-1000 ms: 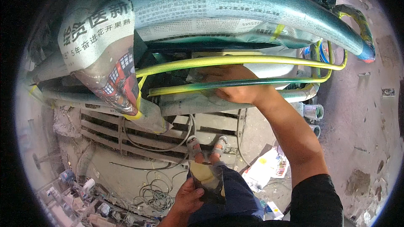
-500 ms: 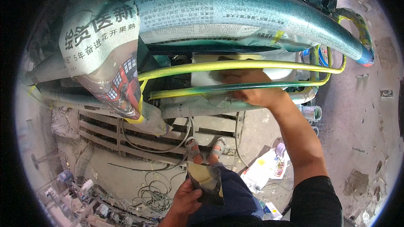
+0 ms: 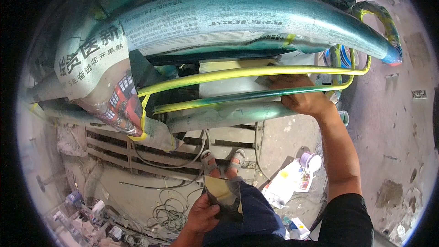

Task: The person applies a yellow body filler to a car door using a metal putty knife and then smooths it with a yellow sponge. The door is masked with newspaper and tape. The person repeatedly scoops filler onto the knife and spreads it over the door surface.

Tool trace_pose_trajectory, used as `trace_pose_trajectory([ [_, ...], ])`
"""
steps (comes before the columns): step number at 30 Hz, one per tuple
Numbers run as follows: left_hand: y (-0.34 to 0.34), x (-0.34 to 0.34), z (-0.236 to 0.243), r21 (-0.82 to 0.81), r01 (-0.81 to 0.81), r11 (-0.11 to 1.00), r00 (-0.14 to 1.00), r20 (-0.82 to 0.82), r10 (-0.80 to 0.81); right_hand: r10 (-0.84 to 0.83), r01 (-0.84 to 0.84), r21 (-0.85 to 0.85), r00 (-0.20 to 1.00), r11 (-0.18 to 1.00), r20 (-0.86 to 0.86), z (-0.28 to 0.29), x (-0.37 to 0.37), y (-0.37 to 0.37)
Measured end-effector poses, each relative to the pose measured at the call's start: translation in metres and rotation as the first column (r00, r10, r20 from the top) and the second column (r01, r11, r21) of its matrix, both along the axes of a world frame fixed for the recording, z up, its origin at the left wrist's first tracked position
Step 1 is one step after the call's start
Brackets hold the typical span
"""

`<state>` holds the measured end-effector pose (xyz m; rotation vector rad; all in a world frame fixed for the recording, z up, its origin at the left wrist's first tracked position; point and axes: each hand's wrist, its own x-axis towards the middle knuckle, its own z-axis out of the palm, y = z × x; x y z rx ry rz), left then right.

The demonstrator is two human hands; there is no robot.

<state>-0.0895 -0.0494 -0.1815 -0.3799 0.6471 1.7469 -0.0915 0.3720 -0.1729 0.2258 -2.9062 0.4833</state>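
Observation:
My left hand (image 3: 205, 212) grips a folded sheet (image 3: 223, 196), dark with yellowish patches, low over my lap. My right hand (image 3: 297, 92) reaches behind the lower yellow-and-green tube (image 3: 256, 93), partly hidden by it, with a small dark flat piece (image 3: 264, 81) under its closed fingers against a pale panel (image 3: 215, 87). The upper yellow tube (image 3: 228, 71) runs just above it. Around them are a thick bar (image 3: 219, 13) covered in newspaper sprayed teal and, at the left, a hanging newspaper wrap (image 3: 93, 64) held with yellow tape.
A slatted metal rack or pallet (image 3: 109, 146) lies on the dusty floor (image 3: 388, 155). Hoses and cables (image 3: 169, 210) coil near my feet (image 3: 210, 162). Paint tins and clutter (image 3: 96, 222) crowd the lower left; a printed white bag (image 3: 283, 183) and purple roll (image 3: 311, 161) lie at lower right.
My right hand has moved to the right along the pale panel behind the tubes. My left hand keeps its grip on the sheet, almost unmoved. The view has shifted slightly.

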Motion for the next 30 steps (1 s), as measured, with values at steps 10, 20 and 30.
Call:
trace_pose_trajectory([
  [10, 0.000, -0.005, 0.001, -0.018, -0.024, 1.000, 0.999, -0.038, 0.023, -0.186, 0.180, 0.066, 0.979, 0.981, 0.087, 0.005, 0.021, -0.002],
  [20, 0.011, -0.014, 0.001, -0.043, -0.056, 0.998, 0.990, -0.132, 0.050, -0.451, 0.432, 0.157, 0.885, 0.888, 0.119, 0.041, 0.056, -0.052],
  [30, 0.054, -0.018, 0.016, 0.005, -0.188, 0.982, 0.976, -0.111, 0.187, -0.222, 0.237, -0.856, 0.964, 0.460, 0.147, 0.062, 0.107, -0.172],
])
